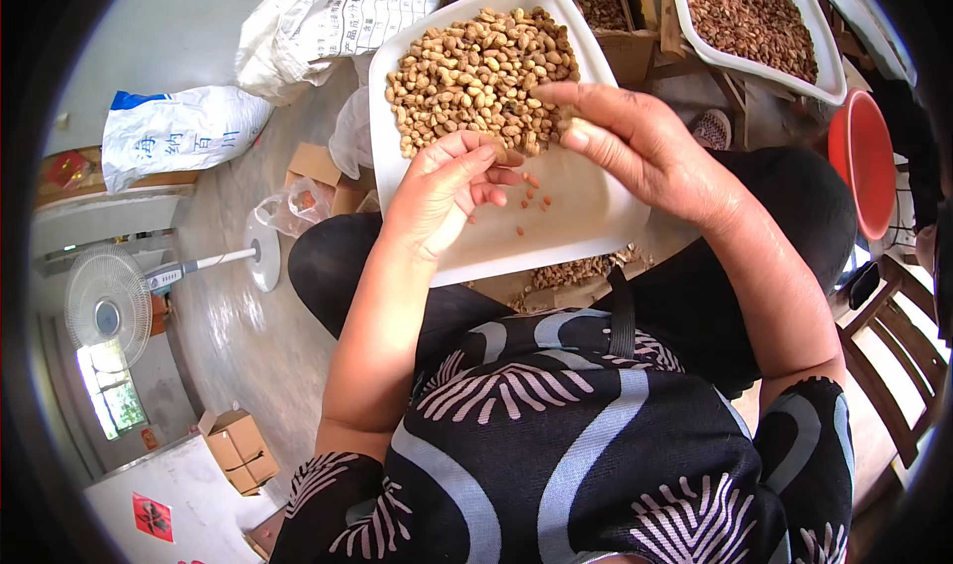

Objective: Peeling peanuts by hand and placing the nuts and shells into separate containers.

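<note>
A white plastic tray [588, 229] rests across my lap, with a heap of unshelled peanuts [476, 72] in its far half. Several loose reddish peanut kernels [524, 203] lie on the bare near part. Over the heap's near edge, my left hand [454, 180] pinches what looks like a peanut [508, 157] between thumb and fingers; the fingers partly hide it. My right hand [648, 143] hovers at the right of the heap, thumb and index finger apart. A small brown bit shows by its thumb tip, too unclear to tell whether it is held.
Another white tray [752, 28] of shelled kernels stands at upper right, beside a cardboard box [622, 57]. A red basin [861, 165] is at right. Shells [581, 270] lie below the lap tray. Woven sacks [186, 136] and a standing fan [109, 318] are at left.
</note>
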Demonstrator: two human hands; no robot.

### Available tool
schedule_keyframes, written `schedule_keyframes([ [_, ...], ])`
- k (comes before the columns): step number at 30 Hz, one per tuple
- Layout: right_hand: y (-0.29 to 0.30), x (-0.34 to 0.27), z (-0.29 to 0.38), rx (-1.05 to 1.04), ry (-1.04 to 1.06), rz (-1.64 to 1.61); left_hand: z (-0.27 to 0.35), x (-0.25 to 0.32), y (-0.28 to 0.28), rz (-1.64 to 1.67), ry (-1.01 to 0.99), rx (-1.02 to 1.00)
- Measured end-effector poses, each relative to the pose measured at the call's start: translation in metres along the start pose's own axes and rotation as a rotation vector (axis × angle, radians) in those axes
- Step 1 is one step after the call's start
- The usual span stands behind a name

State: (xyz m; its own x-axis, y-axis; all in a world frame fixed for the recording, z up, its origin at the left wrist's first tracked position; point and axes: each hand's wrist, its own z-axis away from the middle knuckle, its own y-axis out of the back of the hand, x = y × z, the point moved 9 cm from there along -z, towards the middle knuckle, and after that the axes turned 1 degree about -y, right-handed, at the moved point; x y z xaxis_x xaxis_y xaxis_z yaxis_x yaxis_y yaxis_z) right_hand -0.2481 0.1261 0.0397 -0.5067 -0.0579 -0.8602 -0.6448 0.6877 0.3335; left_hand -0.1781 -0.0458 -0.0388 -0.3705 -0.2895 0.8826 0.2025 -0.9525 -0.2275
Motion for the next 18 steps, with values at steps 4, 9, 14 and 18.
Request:
schedule_keyframes([
  [4,-0.012,-0.005,0.002,-0.039,0.061,0.046,0.013,0.016,-0.027,0.242,-0.089,-0.203],
  [9,-0.019,-0.01,0.002,-0.129,0.037,0.037,0.025,0.022,-0.045,0.319,-0.153,-0.21],
  [14,-0.018,-0.018,0.003,-0.098,0.11,0.006,0.028,0.026,-0.052,0.291,-0.172,-0.198],
  [18,-0.014,-0.019,0.003,-0.08,0.1,-0.01,0.03,0.031,-0.057,0.23,-0.231,-0.154],
])
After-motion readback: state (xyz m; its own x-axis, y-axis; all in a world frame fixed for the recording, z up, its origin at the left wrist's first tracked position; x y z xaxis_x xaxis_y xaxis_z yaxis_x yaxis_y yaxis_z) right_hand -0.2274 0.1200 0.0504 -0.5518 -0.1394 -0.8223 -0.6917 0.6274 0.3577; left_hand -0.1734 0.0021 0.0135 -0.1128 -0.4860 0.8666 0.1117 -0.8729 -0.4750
